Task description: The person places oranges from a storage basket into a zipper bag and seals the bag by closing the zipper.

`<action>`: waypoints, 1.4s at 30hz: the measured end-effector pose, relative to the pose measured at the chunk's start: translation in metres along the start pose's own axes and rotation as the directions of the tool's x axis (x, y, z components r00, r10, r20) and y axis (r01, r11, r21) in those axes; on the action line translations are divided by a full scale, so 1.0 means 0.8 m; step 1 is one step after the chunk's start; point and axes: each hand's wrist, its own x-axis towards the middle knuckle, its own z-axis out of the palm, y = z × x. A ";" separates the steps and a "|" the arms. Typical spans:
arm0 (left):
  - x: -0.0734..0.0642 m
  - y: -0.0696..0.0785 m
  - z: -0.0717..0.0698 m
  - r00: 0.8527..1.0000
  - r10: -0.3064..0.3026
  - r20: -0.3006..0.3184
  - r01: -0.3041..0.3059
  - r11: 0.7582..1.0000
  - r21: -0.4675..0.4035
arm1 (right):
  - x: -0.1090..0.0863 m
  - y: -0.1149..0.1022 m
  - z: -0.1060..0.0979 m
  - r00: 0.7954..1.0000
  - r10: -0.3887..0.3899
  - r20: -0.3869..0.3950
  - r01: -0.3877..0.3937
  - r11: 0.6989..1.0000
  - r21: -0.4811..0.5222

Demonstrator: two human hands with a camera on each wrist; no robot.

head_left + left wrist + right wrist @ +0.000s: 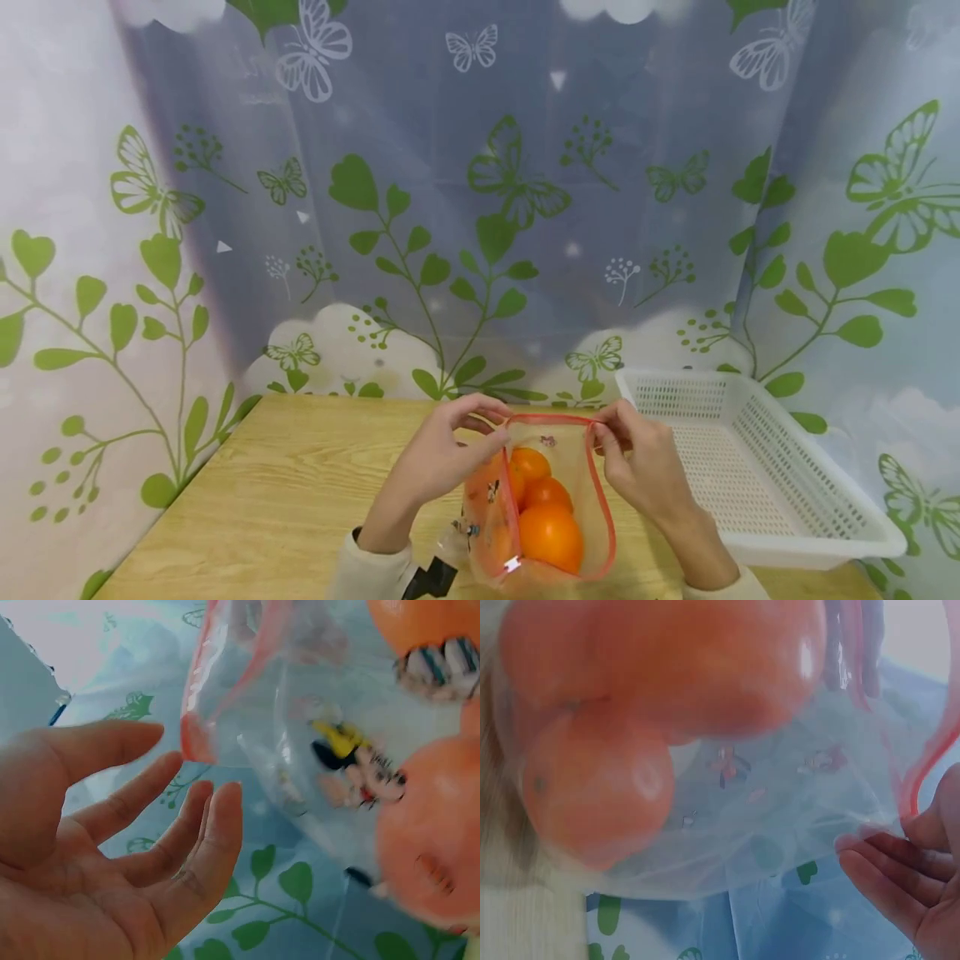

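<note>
A clear zip bag point(600, 517) with red trim and cartoon prints stands with its mouth spread, several oranges point(551, 535) inside. Its white slider point(512, 565) sits at the near end of the red edge. My right hand point(648, 458) pinches the far right corner of the mouth between thumb and index finger, the other fingers beneath in the right wrist view. At the far left corner is my left hand point(442, 454). The left wrist view shows its thumb point(112, 750) and fingers apart, fingertips close beside the red corner point(196, 741); whether they touch it is unclear.
A white perforated plastic basket point(817, 546) stands on the right side of the wooden table point(285, 492). Behind and at both sides hangs a cloth point(435, 108) printed with leaves and butterflies. A black patch point(431, 577) shows near the left sleeve.
</note>
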 end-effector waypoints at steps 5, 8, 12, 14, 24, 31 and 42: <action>-0.019 0.015 -0.005 0.993 0.044 0.107 -0.054 0.995 0.084 | 0.007 -0.003 0.004 0.998 0.047 -0.029 -0.050 0.994 -0.098; -0.030 0.024 0.001 0.979 0.093 0.180 -0.128 0.972 0.199 | 0.015 -0.006 0.004 0.996 0.077 -0.038 -0.082 0.985 -0.152; -0.039 0.030 0.013 0.974 0.065 0.218 -0.142 0.922 0.361 | 0.024 -0.008 0.005 0.995 0.093 -0.045 -0.100 0.978 -0.182; -0.042 0.031 0.017 0.972 0.034 0.232 -0.129 0.903 0.409 | 0.026 -0.008 0.004 0.994 0.105 -0.039 -0.110 0.975 -0.192; -0.046 0.030 0.003 0.956 -0.048 0.288 -0.126 0.821 0.556 | 0.027 -0.006 -0.006 0.983 0.183 -0.013 -0.182 0.970 -0.161; -0.039 0.003 -0.015 0.975 -0.094 0.202 -0.031 0.840 0.542 | 0.029 -0.002 -0.012 0.980 0.200 -0.017 -0.200 0.966 -0.163; -0.020 -0.008 -0.049 0.994 -0.048 -0.096 0.087 0.879 0.470 | 0.045 0.018 -0.043 0.972 0.206 0.117 -0.169 0.947 -0.272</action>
